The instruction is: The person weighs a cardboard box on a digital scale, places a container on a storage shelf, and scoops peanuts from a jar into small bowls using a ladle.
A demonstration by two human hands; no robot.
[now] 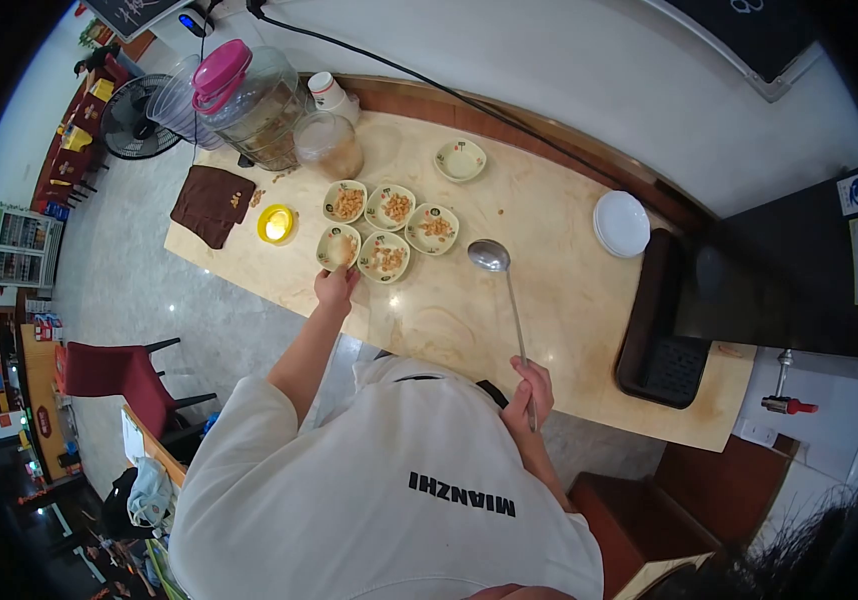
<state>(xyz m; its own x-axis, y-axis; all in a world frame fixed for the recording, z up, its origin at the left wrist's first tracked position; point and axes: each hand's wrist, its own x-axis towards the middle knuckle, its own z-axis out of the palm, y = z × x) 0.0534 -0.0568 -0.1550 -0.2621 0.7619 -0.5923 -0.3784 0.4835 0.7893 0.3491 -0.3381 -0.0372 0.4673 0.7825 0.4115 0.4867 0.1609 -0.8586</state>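
My left hand (336,287) is at the near rim of a small pale bowl (326,252), its fingers closed on the edge. A few light brown nut-like pieces lie inside it. Close beside it stand several matching bowls, including a bowl (386,275) just to the right and a bowl (433,247) farther right, each with similar pieces. In my right hand (529,392) is the handle of a long metal ladle (490,256). The ladle's shiny head is over the table, right of the bowls; whether it touches the tabletop I cannot tell.
Another pale bowl (460,160) stands farther back. At the back left are a large jar with a pink lid (222,72), a clear tub (329,150) and paper cups (325,88). A yellow container (276,224), brown cloth (211,206), white plates (622,224) and dark tray (661,370) lie around.
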